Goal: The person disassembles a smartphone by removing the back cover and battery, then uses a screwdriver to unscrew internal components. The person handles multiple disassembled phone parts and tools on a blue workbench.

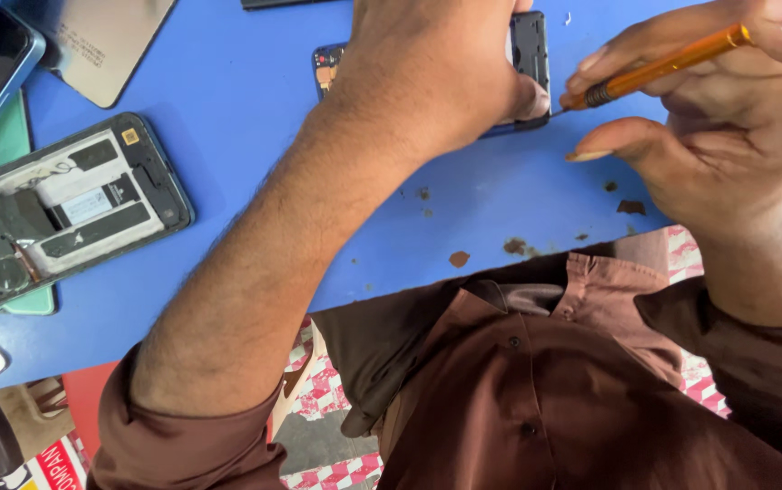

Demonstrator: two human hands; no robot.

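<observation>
Blue desk (227, 82), chipped and speckled brown, carries the opened phone (529, 45) your left hand (427, 68) presses flat near its far edge, while your right hand (727, 127) pinches one orange screwdriver (663, 65) at its corner, and a second stripped phone (68, 209) lies far left.

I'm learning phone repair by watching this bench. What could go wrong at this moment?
The orange screwdriver in the right hand has its tip close to the left hand's thumb, so a slip might jab it. The left hand covers most of the opened phone, hiding the work. A second opened phone lies near the blue table's edge, where the forearm could knock it.
</observation>
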